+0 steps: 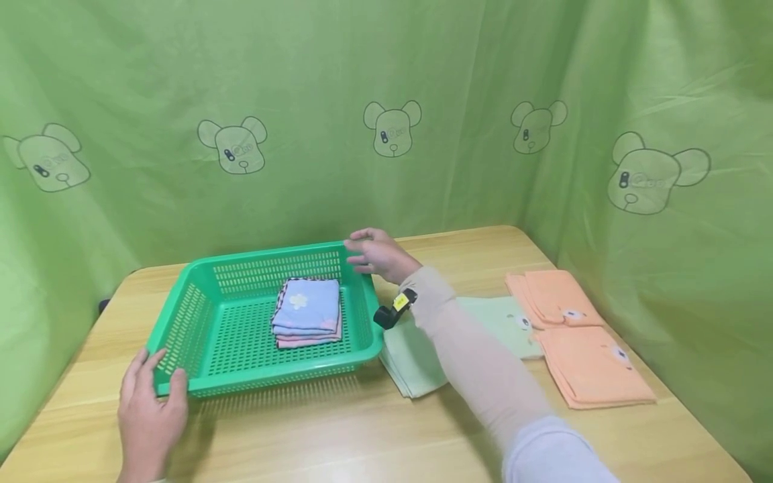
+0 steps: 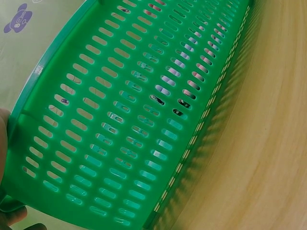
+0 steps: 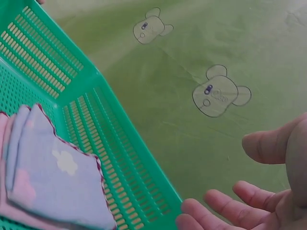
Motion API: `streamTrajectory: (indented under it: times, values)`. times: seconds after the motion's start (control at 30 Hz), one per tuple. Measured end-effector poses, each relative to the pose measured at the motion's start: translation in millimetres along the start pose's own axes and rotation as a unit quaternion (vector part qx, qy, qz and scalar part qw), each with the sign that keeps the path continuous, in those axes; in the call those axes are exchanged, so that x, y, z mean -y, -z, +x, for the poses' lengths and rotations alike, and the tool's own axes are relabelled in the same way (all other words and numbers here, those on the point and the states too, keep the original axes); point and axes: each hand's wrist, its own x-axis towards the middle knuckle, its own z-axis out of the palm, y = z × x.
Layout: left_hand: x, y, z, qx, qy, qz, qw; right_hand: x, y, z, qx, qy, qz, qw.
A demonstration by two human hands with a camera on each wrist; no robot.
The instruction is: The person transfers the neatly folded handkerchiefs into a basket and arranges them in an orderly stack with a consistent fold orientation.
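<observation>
A green plastic basket [image 1: 241, 386] with slotted walls stands at the table's left and middle. My left hand [image 1: 151, 409] grips its near left corner, thumb on the front rim and fingers over the left rim. In the left wrist view the basket's front wall [image 2: 81, 115] fills much of the picture. My right hand [image 1: 383, 256] is at the far right corner with fingers spread, fingertips right at the rim. Inside the basket, toward its right side, lies a stack of folded cloths [image 1: 308, 308], the top one blue with a white flower [image 3: 67, 163].
Right of the basket lie folded pale green towels [image 1: 417, 362], partly behind the right forearm. Two folded orange towels [image 1: 555, 298] lie farther right, near the edge of the wooden table [image 1: 290, 436]. A green curtain [image 1: 314, 67] with bear-head drawings hangs behind and at both sides.
</observation>
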Motion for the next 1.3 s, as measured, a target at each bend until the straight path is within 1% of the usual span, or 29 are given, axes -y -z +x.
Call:
streamTrajectory:
  times: [0.3,0.57,0.7,0.97,1.3]
  values:
    - [0.8,-1.8,0.4,-0.006,-0.007,-0.003,0.9999,-0.3,25.2,-1.2,-0.027,0.008,-0.007,0.9996]
    - [0.7,-1.2,2.2,0.000,-0.002,0.004,1.0000,0.8,48.7,-4.4,-0.053,0.011,-0.014,0.9984]
    - [1.3,-0.5,2.0,0.001,0.003,0.003,1.0000,-2.1,61.6,-6.0,-0.059,0.010,-0.016,0.9981]
    - [0.4,-0.1,1.0,0.007,0.010,0.003,0.9999,-11.6,85.8,-7.4,-0.082,0.004,-0.039,0.9958]
    - [1.3,-0.6,1.1,0.007,0.010,0.004,0.9999,-20.4,117.4,-8.6,-0.113,-0.004,-0.054,0.9921]
